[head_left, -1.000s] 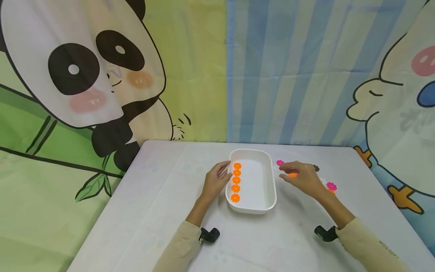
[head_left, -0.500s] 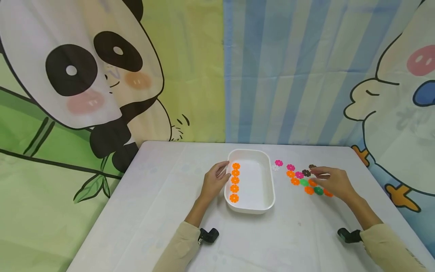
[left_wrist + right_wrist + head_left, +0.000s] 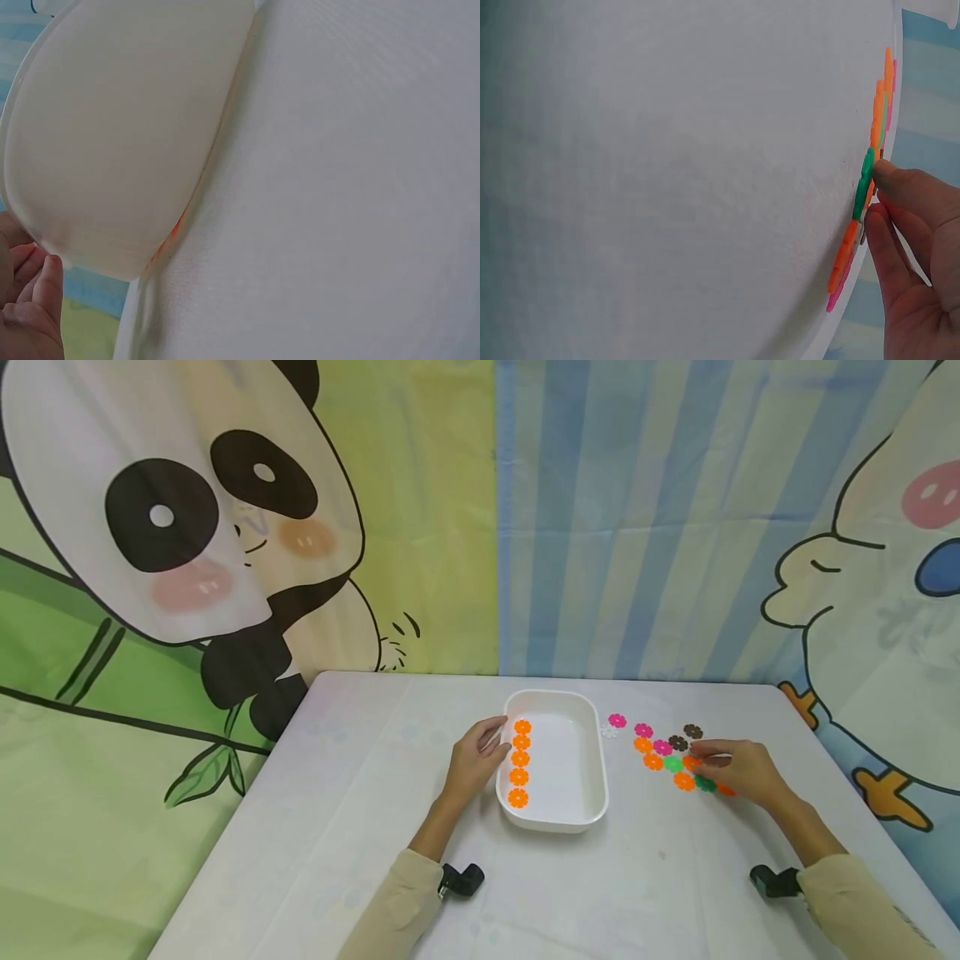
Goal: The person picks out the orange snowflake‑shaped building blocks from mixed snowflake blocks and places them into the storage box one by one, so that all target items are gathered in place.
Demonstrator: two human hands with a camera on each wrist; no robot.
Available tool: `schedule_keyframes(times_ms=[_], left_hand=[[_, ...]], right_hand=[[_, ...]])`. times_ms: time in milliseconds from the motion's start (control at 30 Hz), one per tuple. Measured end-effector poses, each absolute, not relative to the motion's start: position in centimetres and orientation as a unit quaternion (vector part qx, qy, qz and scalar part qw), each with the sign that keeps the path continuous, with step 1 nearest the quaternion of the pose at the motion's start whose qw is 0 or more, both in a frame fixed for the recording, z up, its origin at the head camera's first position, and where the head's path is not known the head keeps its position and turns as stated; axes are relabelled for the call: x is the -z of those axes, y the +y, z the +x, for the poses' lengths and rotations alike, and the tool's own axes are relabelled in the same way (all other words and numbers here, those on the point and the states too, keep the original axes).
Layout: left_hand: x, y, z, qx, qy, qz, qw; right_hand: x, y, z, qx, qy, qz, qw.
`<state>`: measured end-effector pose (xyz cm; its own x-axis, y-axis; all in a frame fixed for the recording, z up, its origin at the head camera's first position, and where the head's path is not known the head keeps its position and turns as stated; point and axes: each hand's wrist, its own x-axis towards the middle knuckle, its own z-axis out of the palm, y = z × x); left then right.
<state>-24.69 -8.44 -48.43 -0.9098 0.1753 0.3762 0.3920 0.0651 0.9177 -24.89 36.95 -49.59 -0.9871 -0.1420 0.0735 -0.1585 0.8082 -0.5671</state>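
Observation:
The white plastic tray (image 3: 562, 825) lies mid-table with a column of orange flower-shaped pieces (image 3: 520, 758) along its left side. At the tray's left rim my left hand (image 3: 472, 760) holds on with thumb and fingers; in the left wrist view they meet the tray's outer wall (image 3: 112, 142). To the right, my right hand (image 3: 742, 768) reaches into loose flower pieces, thumb and fingers apart around an orange flower piece (image 3: 691, 762). A dark green flower piece (image 3: 864, 184) is beside the thumb in the right wrist view. The hand partly hides several pieces.
Pink (image 3: 617, 720), white (image 3: 609, 732), brown (image 3: 693, 731), orange and light green flower pieces (image 3: 672, 763) lie scattered on the white table (image 3: 405, 735), right of the tray. A printed cloth backdrop (image 3: 420, 527) stands behind the table's back edge.
My right hand has moved right from beside the tray to the loose flower pieces, then lowered slightly, uncovering several of them. My left hand stays at the tray's rim.

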Motion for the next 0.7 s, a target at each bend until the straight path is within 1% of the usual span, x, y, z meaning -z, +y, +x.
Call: schedule_keyframes(times_ms=[133, 200, 333, 433, 567, 700], left_hand=[[50.0, -8.3, -25.6, 0.659, -0.725, -0.178, 0.085], [50.5, -8.2, -25.9, 0.662, -0.725, -0.169, 0.085], [48.9, -8.2, -25.0, 0.659, -0.727, -0.176, 0.081], [48.4, -8.2, -24.7, 0.654, -0.728, -0.185, 0.091], [48.7, -8.1, -24.7, 0.648, -0.731, -0.189, 0.103], [49.0, -8.1, -24.9, 0.647, -0.73, -0.194, 0.107]], right_hand=[[49.4, 37.0, -25.1, -0.272, -0.956, 0.105, 0.012], [49.3, 36.9, -25.2, -0.257, -0.959, 0.121, 0.019], [49.3, 36.7, -25.2, -0.257, -0.958, 0.127, 0.029], [49.4, 36.6, -25.2, -0.268, -0.955, 0.119, 0.031], [49.8, 36.4, -25.1, -0.273, -0.954, 0.115, 0.044], [50.1, 36.3, -25.2, -0.264, -0.953, 0.132, 0.069]])
